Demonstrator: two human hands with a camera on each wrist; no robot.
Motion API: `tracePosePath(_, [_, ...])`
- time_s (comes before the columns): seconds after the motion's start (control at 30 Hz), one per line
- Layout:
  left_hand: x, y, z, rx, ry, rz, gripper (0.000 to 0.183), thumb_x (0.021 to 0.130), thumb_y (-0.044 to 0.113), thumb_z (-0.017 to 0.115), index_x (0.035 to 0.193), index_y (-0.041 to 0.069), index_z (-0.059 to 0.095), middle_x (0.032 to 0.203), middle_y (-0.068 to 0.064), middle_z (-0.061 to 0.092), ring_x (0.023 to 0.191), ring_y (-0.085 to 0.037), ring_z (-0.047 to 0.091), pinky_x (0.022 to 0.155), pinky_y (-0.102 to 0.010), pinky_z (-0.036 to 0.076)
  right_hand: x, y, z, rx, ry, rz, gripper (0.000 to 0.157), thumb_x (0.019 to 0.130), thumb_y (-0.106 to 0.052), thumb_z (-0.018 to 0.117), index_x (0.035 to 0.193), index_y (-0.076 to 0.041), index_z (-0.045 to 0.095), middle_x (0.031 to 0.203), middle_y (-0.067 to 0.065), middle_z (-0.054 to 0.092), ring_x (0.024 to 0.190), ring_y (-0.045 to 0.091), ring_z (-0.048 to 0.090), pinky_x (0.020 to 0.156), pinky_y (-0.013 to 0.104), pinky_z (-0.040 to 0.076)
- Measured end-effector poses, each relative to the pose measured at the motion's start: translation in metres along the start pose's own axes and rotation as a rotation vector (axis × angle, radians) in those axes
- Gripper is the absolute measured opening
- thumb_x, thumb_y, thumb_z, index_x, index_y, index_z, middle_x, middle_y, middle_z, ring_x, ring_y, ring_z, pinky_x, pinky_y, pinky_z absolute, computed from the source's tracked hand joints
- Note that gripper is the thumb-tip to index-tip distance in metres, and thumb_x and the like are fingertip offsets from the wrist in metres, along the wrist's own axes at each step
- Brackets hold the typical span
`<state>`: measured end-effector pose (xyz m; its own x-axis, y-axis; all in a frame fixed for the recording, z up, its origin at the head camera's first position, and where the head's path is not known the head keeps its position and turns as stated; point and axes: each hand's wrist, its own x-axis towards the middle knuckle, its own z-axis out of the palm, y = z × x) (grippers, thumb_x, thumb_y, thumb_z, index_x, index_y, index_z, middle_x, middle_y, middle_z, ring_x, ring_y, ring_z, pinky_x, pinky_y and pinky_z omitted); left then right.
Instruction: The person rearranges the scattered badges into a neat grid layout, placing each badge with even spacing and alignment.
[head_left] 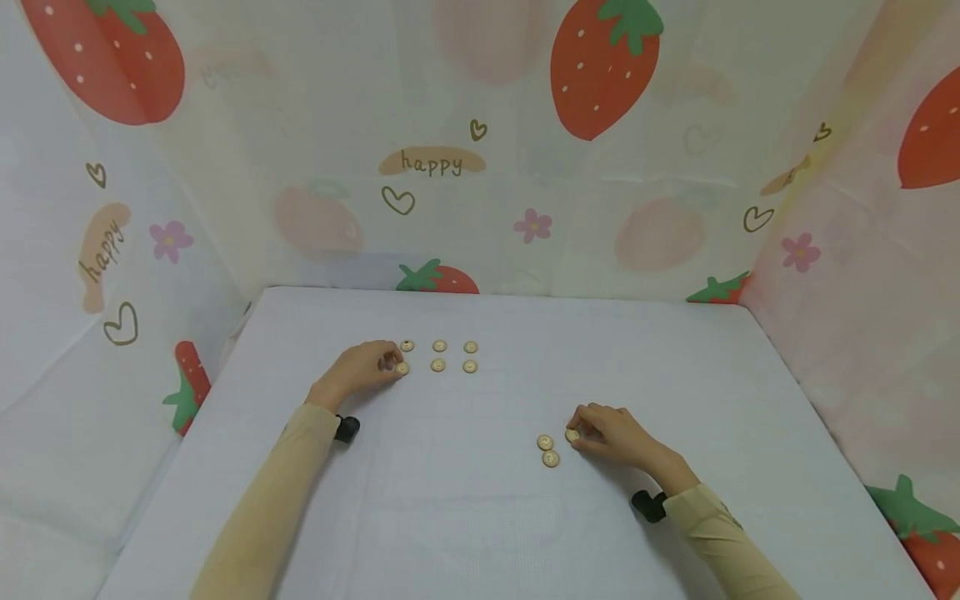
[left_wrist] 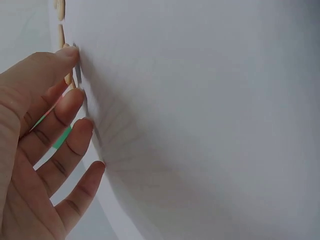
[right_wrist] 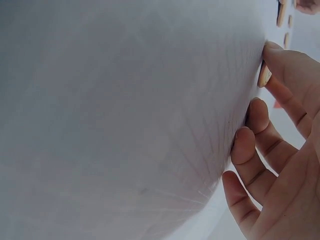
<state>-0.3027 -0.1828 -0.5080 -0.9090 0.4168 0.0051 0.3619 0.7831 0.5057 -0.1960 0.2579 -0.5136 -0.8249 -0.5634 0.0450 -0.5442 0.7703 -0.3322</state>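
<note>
Sleeves lie nearest; left hand, toward the tabletop's far edge, and right hand each pinch a button, likely light, stiff, best rim-held.

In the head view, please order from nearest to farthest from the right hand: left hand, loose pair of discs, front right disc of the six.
1. Loose pair of discs: just left of the right hand.
2. Front right disc: farther left and back.
3. Left hand: farthest left.

The back cloth reads "happy" on an orange patch; the left cloth likewise.
</note>
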Motion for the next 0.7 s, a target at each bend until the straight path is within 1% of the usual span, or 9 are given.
tracePosePath(0.17, [0.007,-0.004,0.0,0.016,-0.027,0.018,0.022,0.086,0.026,0.065,0.103,0.011,0.063,0.085,-0.002,0.059,0.076,-0.016,0.051,0.072,-0.035,0.041,0.0,0.0,0.001,0.006,0.004,-0.001,0.019,0.085,-0.029,0.066,0.1,-0.021,0.059,0.082,-0.009,0.055,0.076,0.006,0.049,0.071,0.034,0.036])
tracePosePath(0.3, [0.012,-0.008,-0.001,0.019,-0.055,0.01,0.022,0.085,0.026,0.066,0.102,0.013,0.063,0.082,0.001,0.057,0.075,-0.014,0.049,0.071,-0.033,0.04,0.0,0.0,0.001,0.015,0.005,0.004,0.018,0.085,-0.029,0.066,0.099,-0.02,0.059,0.083,-0.009,0.055,0.077,0.006,0.049,0.072,0.035,0.036])
tracePosePath(0.53, [0.012,-0.006,-0.003,-0.009,-0.071,-0.027,0.022,0.085,0.025,0.066,0.103,0.012,0.062,0.082,0.001,0.057,0.074,-0.014,0.049,0.072,-0.033,0.039,0.0,-0.001,0.0,0.01,-0.002,0.001,0.019,0.085,-0.029,0.066,0.1,-0.02,0.059,0.08,-0.009,0.053,0.073,0.005,0.045,0.07,0.033,0.035])
tracePosePath(0.7, [0.015,-0.007,-0.002,-0.016,-0.077,-0.034,0.023,0.085,0.027,0.066,0.102,0.013,0.062,0.08,0.002,0.056,0.073,-0.013,0.048,0.071,-0.032,0.038,0.0,-0.002,-0.001,0.009,-0.001,0.0,0.019,0.085,-0.028,0.066,0.1,-0.019,0.059,0.08,-0.009,0.053,0.074,0.006,0.045,0.069,0.033,0.035])
